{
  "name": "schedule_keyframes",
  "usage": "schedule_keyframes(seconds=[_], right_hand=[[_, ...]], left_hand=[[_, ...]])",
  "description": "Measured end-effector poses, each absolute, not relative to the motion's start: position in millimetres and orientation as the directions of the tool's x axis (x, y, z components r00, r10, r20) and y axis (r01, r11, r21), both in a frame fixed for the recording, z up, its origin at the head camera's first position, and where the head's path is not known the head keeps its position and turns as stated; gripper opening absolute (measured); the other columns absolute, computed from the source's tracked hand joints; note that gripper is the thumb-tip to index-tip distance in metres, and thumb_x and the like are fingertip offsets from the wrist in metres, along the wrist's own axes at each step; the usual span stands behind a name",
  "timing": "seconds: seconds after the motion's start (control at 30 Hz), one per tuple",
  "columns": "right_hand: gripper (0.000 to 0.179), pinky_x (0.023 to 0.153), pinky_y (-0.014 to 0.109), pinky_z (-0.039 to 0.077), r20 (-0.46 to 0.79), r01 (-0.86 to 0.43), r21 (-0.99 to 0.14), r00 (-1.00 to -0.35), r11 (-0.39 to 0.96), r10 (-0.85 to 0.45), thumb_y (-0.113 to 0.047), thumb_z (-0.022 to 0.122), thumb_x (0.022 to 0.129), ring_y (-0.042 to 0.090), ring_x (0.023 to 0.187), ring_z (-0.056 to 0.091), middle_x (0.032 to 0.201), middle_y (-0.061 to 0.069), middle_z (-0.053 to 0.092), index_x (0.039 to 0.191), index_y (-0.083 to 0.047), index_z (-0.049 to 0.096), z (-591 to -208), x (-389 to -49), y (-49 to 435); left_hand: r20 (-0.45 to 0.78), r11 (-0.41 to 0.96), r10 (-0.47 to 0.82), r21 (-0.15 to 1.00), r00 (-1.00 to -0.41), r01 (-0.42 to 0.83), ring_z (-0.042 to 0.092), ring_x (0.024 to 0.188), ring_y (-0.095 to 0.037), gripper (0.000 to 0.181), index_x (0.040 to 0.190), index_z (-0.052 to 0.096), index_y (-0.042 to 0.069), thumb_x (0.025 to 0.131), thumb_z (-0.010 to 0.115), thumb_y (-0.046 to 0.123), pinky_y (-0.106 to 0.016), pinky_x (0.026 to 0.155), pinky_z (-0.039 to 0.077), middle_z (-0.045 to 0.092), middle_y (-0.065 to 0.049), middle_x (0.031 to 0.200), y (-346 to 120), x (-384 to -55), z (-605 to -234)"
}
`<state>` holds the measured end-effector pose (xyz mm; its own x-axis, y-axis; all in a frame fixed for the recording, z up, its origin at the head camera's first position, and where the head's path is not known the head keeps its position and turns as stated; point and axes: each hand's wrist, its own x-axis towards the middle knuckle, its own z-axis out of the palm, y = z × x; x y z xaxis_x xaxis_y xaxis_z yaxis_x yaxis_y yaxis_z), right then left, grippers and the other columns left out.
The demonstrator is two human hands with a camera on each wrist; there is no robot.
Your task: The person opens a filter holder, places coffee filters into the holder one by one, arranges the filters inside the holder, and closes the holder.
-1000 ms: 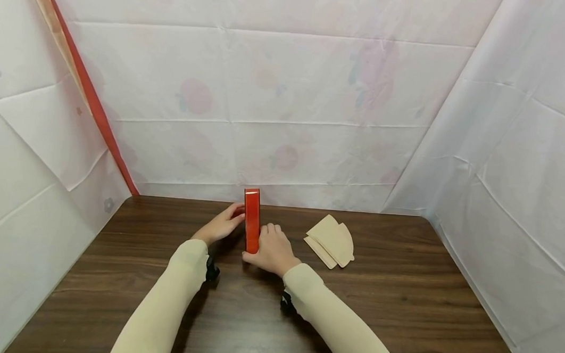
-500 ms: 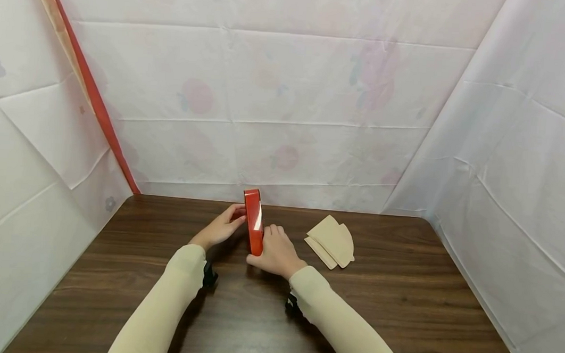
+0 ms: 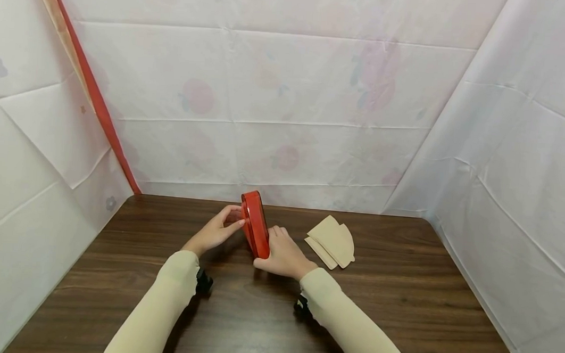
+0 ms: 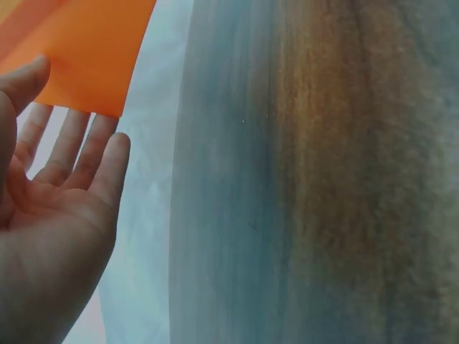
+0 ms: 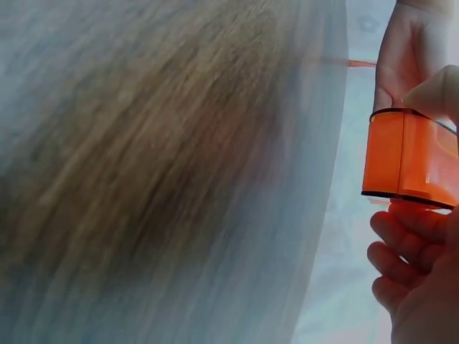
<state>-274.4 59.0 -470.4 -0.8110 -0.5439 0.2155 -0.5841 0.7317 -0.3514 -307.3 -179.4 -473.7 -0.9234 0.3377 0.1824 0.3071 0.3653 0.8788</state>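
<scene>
A glossy red box [image 3: 257, 226] with dark edges stands tilted over the table, its top leaning left. In the wrist views it looks orange. My right hand [image 3: 284, 254] grips its lower right part, thumb at the near bottom edge; in the right wrist view the thumb and fingers [image 5: 409, 240] lie on opposite sides of the box [image 5: 409, 158]. At the upper left of the box, my left hand [image 3: 214, 230] holds its edge. The left wrist view shows the left thumb in front of an orange panel [image 4: 93, 57], with the fingertips hidden behind it.
Fan-shaped beige paper coffee filters [image 3: 332, 240] lie overlapping on the dark wooden table [image 3: 400, 300], right of the right hand. White patterned sheets [image 3: 315, 109] hang behind the table and on both sides. A red strip [image 3: 105, 119] runs down the left corner.
The red box has gone from upright to tilted and turned, showing more of its left side. My right hand moved slightly right and nearer; the left hand shifted slightly left. The filters stayed put.
</scene>
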Motion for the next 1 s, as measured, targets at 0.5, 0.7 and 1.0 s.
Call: schedule_keyframes(seconds=[0.5, 0.7, 1.0], right_hand=[[0.045, 0.080, 0.027, 0.047, 0.224, -0.631, -0.455, -0.764, 0.629, -0.605, -0.030, 0.070, 0.074, 0.014, 0.097, 0.047, 0.105, -0.002, 0.055, 0.111, -0.010, 0.057, -468.8, -270.9, 80.2], [0.044, 0.080, 0.027, 0.047, 0.211, -0.630, -0.477, -0.759, 0.613, -0.616, -0.030, 0.070, 0.076, 0.012, 0.097, 0.048, 0.105, -0.003, 0.055, 0.113, -0.011, 0.057, -468.8, -272.8, 85.6], [0.039, 0.073, 0.024, 0.051, 0.174, -0.618, -0.581, -0.730, 0.530, -0.661, -0.022, 0.071, 0.076, 0.008, 0.084, 0.057, 0.101, -0.005, 0.057, 0.112, -0.013, 0.058, -464.5, -271.6, 98.1]], left_hand=[[0.208, 0.356, 0.327, 0.877, -0.922, 0.324, 0.055, 0.115, -0.030, 0.041, 0.134, 0.050, 0.012, 0.100, 0.065, 0.030, -0.054, 0.102, 0.040, 0.058, -0.011, 0.127, -175.0, -297.1, -473.1], [0.197, 0.351, 0.331, 0.882, -0.923, 0.314, 0.053, 0.117, -0.035, 0.041, 0.136, 0.048, 0.007, 0.101, 0.063, 0.022, -0.056, 0.102, 0.039, 0.057, -0.016, 0.127, -173.0, -296.2, -473.7], [0.191, 0.355, 0.361, 0.877, -0.913, 0.324, 0.055, 0.114, -0.032, 0.039, 0.130, 0.051, 0.009, 0.098, 0.067, 0.023, -0.054, 0.099, 0.043, 0.060, -0.012, 0.121, -170.6, -277.8, -458.9]])
